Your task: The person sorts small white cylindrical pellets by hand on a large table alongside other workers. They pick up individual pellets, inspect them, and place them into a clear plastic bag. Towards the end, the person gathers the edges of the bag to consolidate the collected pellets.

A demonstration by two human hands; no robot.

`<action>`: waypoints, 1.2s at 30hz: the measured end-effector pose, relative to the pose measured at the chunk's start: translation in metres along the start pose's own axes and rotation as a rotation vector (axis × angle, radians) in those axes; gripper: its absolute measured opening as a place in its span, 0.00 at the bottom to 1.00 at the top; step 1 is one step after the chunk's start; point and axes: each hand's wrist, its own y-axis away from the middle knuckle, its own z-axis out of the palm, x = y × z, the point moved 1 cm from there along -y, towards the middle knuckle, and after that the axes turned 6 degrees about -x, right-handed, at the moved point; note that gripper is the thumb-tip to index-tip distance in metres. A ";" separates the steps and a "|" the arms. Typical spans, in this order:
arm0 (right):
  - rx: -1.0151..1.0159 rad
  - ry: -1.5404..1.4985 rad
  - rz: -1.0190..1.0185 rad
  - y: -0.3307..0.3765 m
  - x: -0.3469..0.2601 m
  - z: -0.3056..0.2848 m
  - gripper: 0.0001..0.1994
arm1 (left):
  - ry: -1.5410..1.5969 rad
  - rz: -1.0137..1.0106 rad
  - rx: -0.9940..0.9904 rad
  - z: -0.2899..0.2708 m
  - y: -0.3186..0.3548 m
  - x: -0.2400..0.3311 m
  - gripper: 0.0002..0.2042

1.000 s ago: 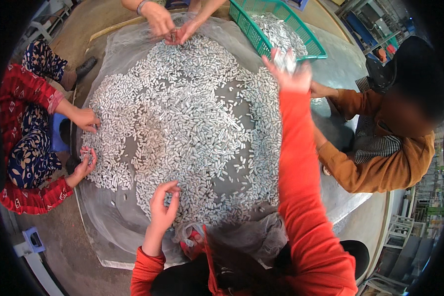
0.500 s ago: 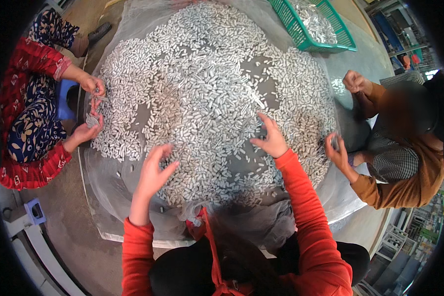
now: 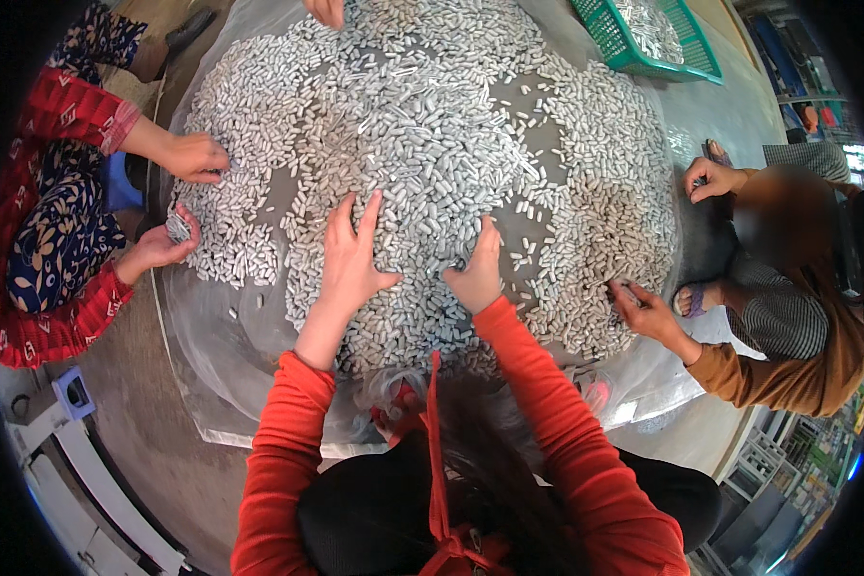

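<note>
Both hands rest palm-down on the heap of small silver-grey pieces [image 3: 432, 144] spread over a clear plastic sheet [image 3: 211, 355] on the table. The left hand [image 3: 350, 259] lies flat with its fingers fanned wide, holding nothing; the right hand [image 3: 477, 274] is half curled, fingers tucked into the pile, and whether it grips any pieces cannot be told. The pieces lie thick under and ahead of both hands, thinner toward the near rim, with bare patches of sheet between.

To gather well here, the hands should stay low and sweep with spread fingers, drawing pieces together in shallow pulls so none skitter off the near edge, where the sheet sags. Pressing hard would likely bunch the plastic.

Other people crowd the pile. On the left, a hand [image 3: 192, 156] in a red patterned sleeve rests on the pieces and another [image 3: 163, 245] cups a few. On the right, a hand [image 3: 643, 307] from a brown sleeve picks at the edge, quite near the right hand. A green basket [image 3: 610, 38] with more pieces stands at the far side, well apart.
</note>
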 end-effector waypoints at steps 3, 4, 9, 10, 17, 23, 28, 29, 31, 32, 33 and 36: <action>-0.029 -0.239 -0.016 0.004 -0.014 0.015 0.44 | 0.029 -0.017 -0.011 -0.004 0.004 0.000 0.56; -0.047 -0.320 -0.033 0.005 -0.018 0.020 0.44 | 0.049 -0.019 -0.019 -0.006 0.006 0.001 0.55; -0.308 -0.883 0.094 0.012 -0.061 0.038 0.40 | 0.218 -0.118 -0.106 -0.027 0.035 0.000 0.49; -0.341 -0.812 0.036 0.013 -0.070 0.040 0.40 | 0.238 -0.120 -0.077 -0.030 0.041 -0.003 0.49; -0.623 -0.408 -0.375 0.021 -0.105 0.046 0.30 | 0.320 -0.262 -0.059 -0.045 0.083 -0.036 0.37; -0.495 -0.116 -0.389 0.009 -0.085 0.004 0.18 | 0.331 -0.192 0.057 -0.048 0.100 -0.035 0.28; -0.456 -0.112 -0.235 0.003 -0.092 0.009 0.12 | 0.283 -0.182 0.153 -0.035 0.096 -0.026 0.22; -0.386 -0.082 -0.318 0.000 -0.094 0.019 0.12 | 0.238 -0.158 0.187 -0.032 0.095 -0.022 0.19; -0.249 -0.001 -0.478 -0.008 -0.104 0.034 0.12 | 0.205 -0.207 0.171 -0.029 0.092 -0.015 0.17; -0.285 0.058 -0.475 -0.010 -0.104 0.040 0.12 | 0.186 -0.232 0.164 -0.030 0.092 -0.011 0.17; -0.316 0.119 -0.477 -0.013 -0.104 0.046 0.12 | 0.248 -0.313 0.140 -0.033 0.090 -0.007 0.12; -0.350 0.228 -0.493 -0.016 -0.102 0.047 0.10 | -0.067 -0.096 0.280 -0.033 0.089 -0.018 0.09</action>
